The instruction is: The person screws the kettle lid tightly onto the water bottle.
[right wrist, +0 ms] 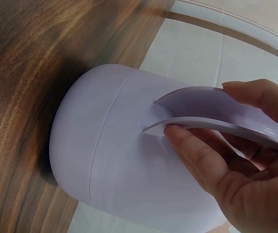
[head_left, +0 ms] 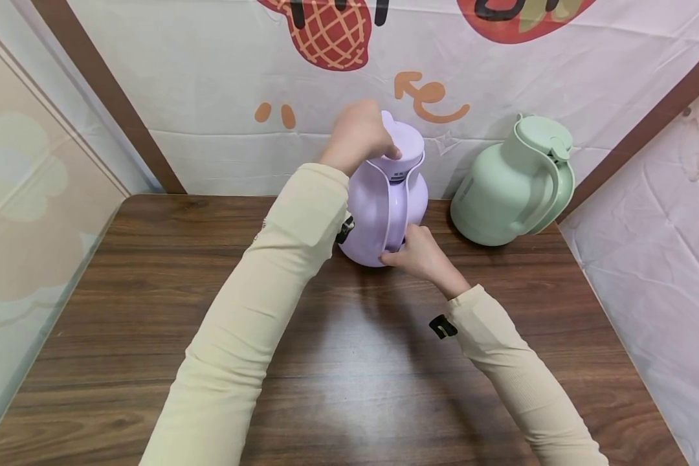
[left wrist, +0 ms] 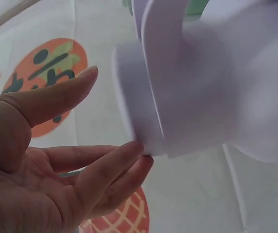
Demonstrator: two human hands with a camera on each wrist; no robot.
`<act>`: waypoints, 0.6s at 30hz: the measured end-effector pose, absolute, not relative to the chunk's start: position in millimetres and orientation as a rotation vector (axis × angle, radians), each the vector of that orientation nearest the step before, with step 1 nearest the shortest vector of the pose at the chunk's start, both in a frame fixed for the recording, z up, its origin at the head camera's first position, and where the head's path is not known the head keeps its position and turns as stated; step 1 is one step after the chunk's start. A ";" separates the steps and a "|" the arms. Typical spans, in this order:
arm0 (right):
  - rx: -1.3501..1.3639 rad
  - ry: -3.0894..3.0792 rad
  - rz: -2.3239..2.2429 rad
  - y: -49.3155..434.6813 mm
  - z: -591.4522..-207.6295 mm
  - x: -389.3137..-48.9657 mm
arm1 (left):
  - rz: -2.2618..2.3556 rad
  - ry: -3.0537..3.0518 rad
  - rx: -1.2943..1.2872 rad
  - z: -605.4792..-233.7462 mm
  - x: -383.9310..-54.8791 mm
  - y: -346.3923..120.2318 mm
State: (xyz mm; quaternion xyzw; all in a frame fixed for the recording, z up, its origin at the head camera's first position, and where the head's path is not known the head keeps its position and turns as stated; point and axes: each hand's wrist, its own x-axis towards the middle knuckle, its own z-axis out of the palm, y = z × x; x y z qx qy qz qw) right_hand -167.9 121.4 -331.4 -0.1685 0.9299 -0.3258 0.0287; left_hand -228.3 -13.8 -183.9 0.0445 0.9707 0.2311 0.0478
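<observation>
A lilac thermos jug (head_left: 364, 210) stands upright at the back of the table, its handle facing me. My left hand (head_left: 356, 134) is at the jug's lid (head_left: 406, 144). In the left wrist view the fingertips (left wrist: 135, 148) touch the lid's rim, while the thumb stands apart from it. Low on the jug, my right hand (head_left: 419, 252) holds the handle. The right wrist view shows thumb and fingers on both sides of the split handle (right wrist: 197, 102). That jug's base meets the wood.
A pale green thermos jug (head_left: 489, 194) stands to the right, its handle turned right. Behind both hangs a white printed cloth (head_left: 210, 155). The brown wooden table (head_left: 349, 388) reaches toward me, with cloth walls on both sides.
</observation>
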 end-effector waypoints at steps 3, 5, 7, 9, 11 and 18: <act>-0.525 2.873 -0.998 121.7 -331.6 -168.3 | 0.687 2.980 0.145 -183.0 -226.2 -10.4; -0.528 2.873 -0.995 121.8 -331.8 -168.4 | 0.686 2.987 0.143 -183.5 -225.8 -9.6; -0.525 2.870 -0.993 121.8 -332.0 -168.6 | 0.695 2.990 0.143 -184.0 -225.7 -9.5; -0.516 2.868 -0.989 121.7 -332.0 -168.9 | 0.696 2.995 0.143 -184.7 -226.1 -9.7; -0.505 2.864 -0.985 121.5 -331.6 -169.1 | 0.702 2.993 0.139 -185.1 -226.2 -9.9; -0.476 2.843 -0.978 120.5 -329.4 -169.5 | 0.716 2.986 0.134 -185.9 -226.5 -10.8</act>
